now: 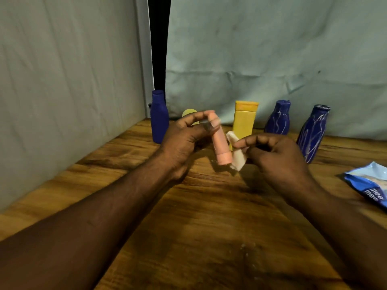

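Head view, findings as follows. My left hand (184,139) grips the pink tube (222,149) by its upper end, fingers and thumb curled round it. The tube hangs tilted, flat lower end toward me, above the wooden table (209,216) and clear of it. My right hand (278,155) pinches a folded white wipe (237,159) between thumb and fingertips. The wipe lies at the tube's lower right side, touching it or very nearly.

Handling, by judgement: the tube looks like light, smooth plastic, firm at the ends, likely to yield if squeezed mid-body and slippery once damp. The best hold is at one end, as now, leaving the body free for wiping. The wipe is soft, limp and almost weightless, so it needs a pinch close to the working edge or it flops.

Not verifiable: the tube's top is blurred and covered by my fingers, so cap and label cannot be read. A round yellow-green item (189,113) sits half hidden behind my left hand, kind unclear. The yellow tube (245,120) is partly masked by wipe and pink tube. Far along the table stand a plain blue bottle (159,118) at left, a streaked blue bottle (277,120) and a second streaked bottle (313,135) further right. The wipes pack (368,185) at right is cut off by the frame.
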